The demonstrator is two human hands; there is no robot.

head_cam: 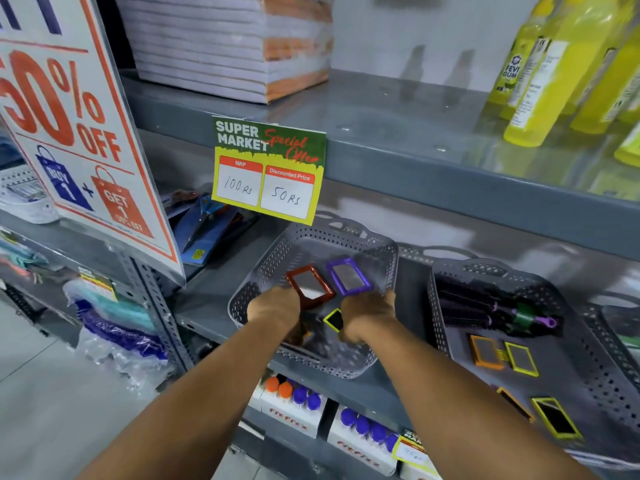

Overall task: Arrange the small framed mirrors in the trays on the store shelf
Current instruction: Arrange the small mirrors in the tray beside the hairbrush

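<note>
Head view: both hands setting mirrors into the left tray

Head view, only view given; left hand (275,306) closed on the near edge of the red-framed mirror (309,285), tilted up inside the grey perforated tray (277,252); right hand (367,315) curled beside the purple-framed mirror (349,276), apparently gripping its near edge, fingers hidden, so cannot tell for certain; small yellow-framed mirror (333,319) lying between the two hands on the tray floor; further mirrors, orange (485,352) and yellow (521,358), lying flat in the right-hand tray (588,344) near purple hair brushes (485,308).

Step in hand, by judgement: placing red and purple side by side in the left tray. Next: lowering both flat, edges parallel, just apart, then releasing; afterwards bringing the loose yellow one into the row.
</note>
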